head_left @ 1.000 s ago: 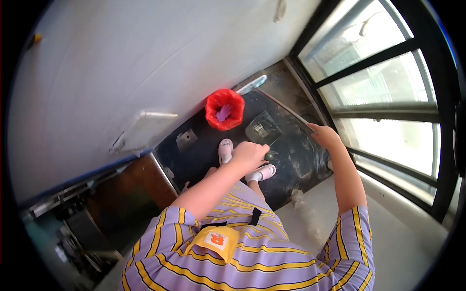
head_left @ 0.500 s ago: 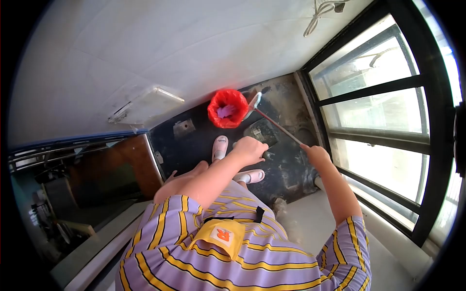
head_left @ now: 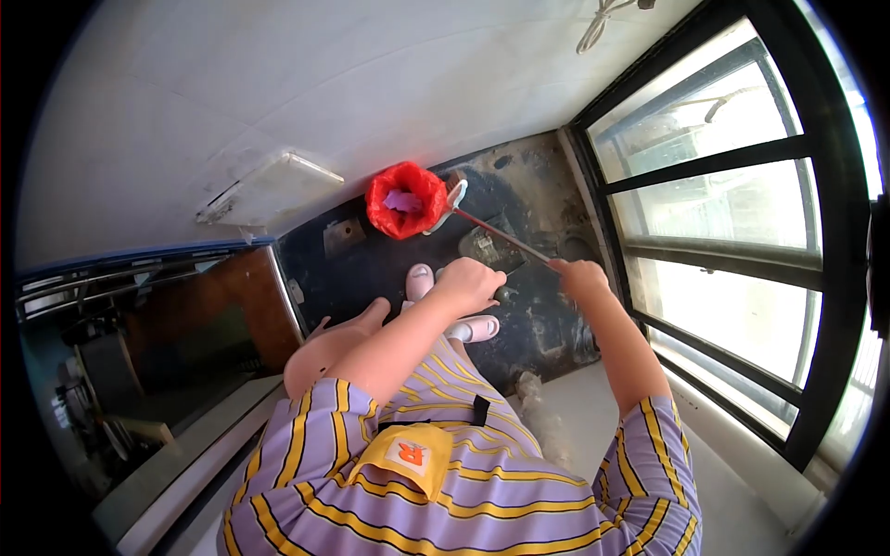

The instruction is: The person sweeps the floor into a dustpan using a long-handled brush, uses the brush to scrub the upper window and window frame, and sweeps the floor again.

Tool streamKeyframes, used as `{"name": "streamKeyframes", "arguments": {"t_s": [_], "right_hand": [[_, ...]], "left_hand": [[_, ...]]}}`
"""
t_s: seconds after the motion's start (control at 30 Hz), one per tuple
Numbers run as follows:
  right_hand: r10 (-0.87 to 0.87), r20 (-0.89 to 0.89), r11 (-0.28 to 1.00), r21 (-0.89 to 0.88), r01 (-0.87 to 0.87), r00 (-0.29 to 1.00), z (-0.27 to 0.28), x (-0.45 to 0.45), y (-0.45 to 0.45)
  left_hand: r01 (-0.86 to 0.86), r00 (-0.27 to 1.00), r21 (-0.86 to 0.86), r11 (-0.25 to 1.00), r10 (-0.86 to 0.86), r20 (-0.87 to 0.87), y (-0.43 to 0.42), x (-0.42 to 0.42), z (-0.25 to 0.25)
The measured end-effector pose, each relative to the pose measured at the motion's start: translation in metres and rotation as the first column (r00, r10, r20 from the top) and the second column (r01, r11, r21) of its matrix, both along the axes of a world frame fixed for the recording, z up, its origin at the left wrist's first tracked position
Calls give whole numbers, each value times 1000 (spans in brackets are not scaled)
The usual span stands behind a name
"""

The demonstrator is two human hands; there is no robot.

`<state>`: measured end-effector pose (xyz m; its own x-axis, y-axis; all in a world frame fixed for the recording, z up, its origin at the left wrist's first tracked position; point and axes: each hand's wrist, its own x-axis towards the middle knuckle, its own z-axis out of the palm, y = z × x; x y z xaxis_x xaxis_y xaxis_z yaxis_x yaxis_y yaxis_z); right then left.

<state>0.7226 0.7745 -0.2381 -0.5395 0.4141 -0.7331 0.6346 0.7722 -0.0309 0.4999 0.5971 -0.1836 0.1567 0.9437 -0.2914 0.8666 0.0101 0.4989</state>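
My right hand (head_left: 579, 278) is closed around the end of a broom's (head_left: 505, 236) thin reddish-brown handle. At the far end, the broom's pale head, with a brownish part behind it, is against or just beside the right side of a bin lined with a red bag (head_left: 380, 218). A light purple crumpled piece (head_left: 401, 201) lies inside the bag. My left hand (head_left: 471, 283) is closed in front of my body, above the floor and near my feet. Its fingers face away, so what they hold, if anything, is hidden.
Pink slippers (head_left: 477, 328) are on my feet on the dark, stained floor (head_left: 371, 269). A white wall (head_left: 389, 83) rises behind the bin. Black-framed windows (head_left: 714, 213) stand on the right. A brown panel (head_left: 222, 310) and shelving are at left. A pale wrapped pipe (head_left: 538, 417) stands near my legs.
The bin and floor appear shifted left and slightly up as the view moves. My right hand and the broom have also shifted left and up; the broom head stays by the bin.
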Motion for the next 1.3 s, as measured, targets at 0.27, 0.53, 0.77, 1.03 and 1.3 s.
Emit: {"name": "streamKeyframes", "arguments": {"t_s": [0.27,0.53,0.77,1.03,1.3], "right_hand": [[235,81,936,251,-248,969,28,-21,41],[356,42,903,242,-356,933,6,-46,134],[250,102,950,167,-264,963,-61,-60,183],[177,-63,974,153,-166,982,-46,54,199],[306,-63,944,151,-294,950,-46,15,190]], "left_hand": [[-2,999,-19,1000,3,37,-14,-13,-2],[-165,986,-78,983,166,9,-24,3,20],[-253,967,-133,958,246,-66,-23,34,18],[-293,954,-128,947,282,-100,1,22,15],[-281,954,-126,951,263,-143,26,14,14]]}}
